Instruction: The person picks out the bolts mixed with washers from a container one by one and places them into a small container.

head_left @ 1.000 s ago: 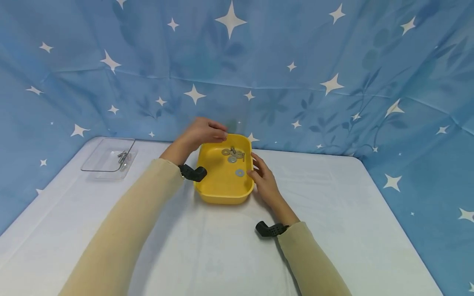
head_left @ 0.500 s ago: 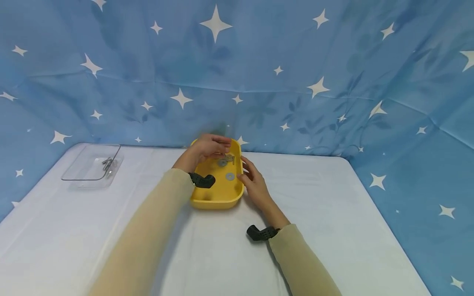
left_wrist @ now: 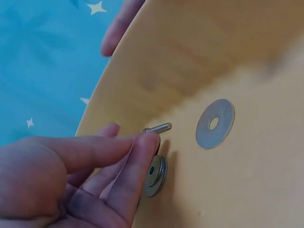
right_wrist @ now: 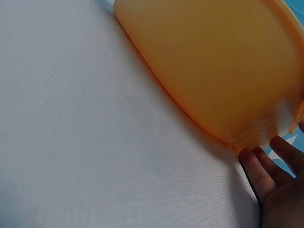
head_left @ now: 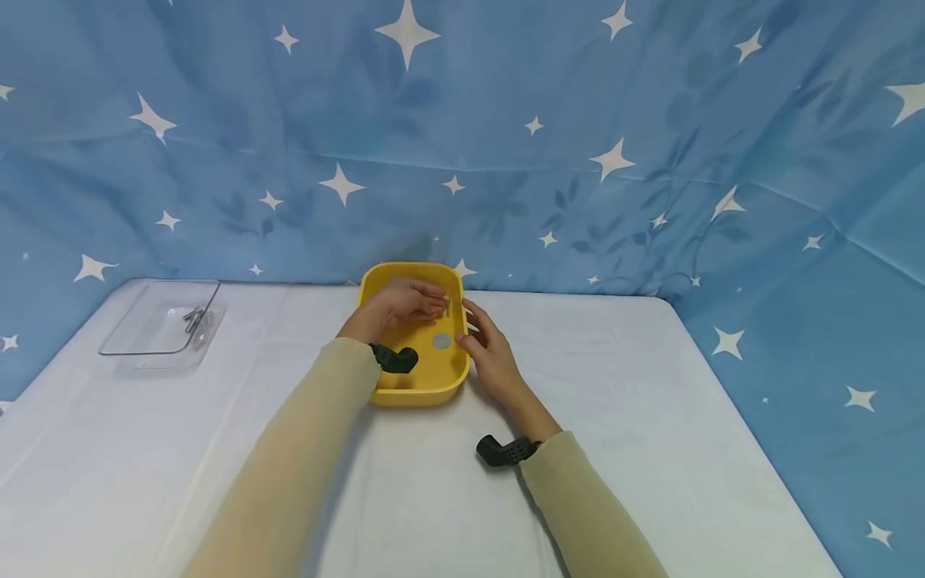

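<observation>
A yellow plastic tray (head_left: 426,374) stands near the back of the white table. My left hand (head_left: 405,303) reaches inside it, thumb and index fingertips together. In the left wrist view, several stacked washers (left_wrist: 154,175) show right behind those fingertips; I cannot tell what is pinched there. A small screw or pin (left_wrist: 159,128) lies just past the fingertips, and a large flat washer (left_wrist: 204,135) lies apart on the tray floor. My right hand (head_left: 499,361) holds the tray's right side, thumb at the rim and fingers along the outer wall.
At the back left stands a clear plastic box (head_left: 153,353) with several metal screws (head_left: 193,318) in it. A blue star-patterned curtain (head_left: 549,193) hangs directly behind the table's far edge. White cloth (head_left: 614,417) covers the table.
My left hand has moved from over the tray's far rim down into it, covering most of the washers. My right hand stays at the tray's side. The head view has shifted slightly.
</observation>
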{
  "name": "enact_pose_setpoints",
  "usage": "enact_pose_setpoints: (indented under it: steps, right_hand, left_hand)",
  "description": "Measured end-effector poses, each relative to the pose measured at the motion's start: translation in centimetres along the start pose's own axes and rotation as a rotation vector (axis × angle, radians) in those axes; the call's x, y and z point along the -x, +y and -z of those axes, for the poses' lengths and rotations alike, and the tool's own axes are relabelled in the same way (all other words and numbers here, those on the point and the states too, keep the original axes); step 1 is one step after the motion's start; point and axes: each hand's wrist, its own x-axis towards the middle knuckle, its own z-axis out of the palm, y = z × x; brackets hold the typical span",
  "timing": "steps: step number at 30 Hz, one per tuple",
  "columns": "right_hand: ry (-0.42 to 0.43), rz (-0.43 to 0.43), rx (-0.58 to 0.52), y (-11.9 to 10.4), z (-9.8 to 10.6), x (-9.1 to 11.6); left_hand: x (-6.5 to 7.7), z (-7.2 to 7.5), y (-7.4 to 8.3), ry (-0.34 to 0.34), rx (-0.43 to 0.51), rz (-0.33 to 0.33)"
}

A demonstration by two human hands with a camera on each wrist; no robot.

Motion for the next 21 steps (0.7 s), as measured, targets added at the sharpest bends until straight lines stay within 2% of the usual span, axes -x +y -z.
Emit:
enact_pose_setpoints:
  steps: [6,15,21]
  right_hand:
    - [-0.017,-0.022,-0.001,-0.1,0.5,-0.1]
    - [-0.051,-0.033,0.001,-3.7,0.6,1.3]
    - [-0.053,-0.019,0.004,-3.9,0.6,1.2]
  left_hand:
    - [-0.7,-0.3,-0.1,0.055,0.002,0.032]
    - [-1.4,-1.0,0.0,0.042,-0.030,0.045]
    - [-1.4,-1.4,0.0,0.051,-0.043,0.038]
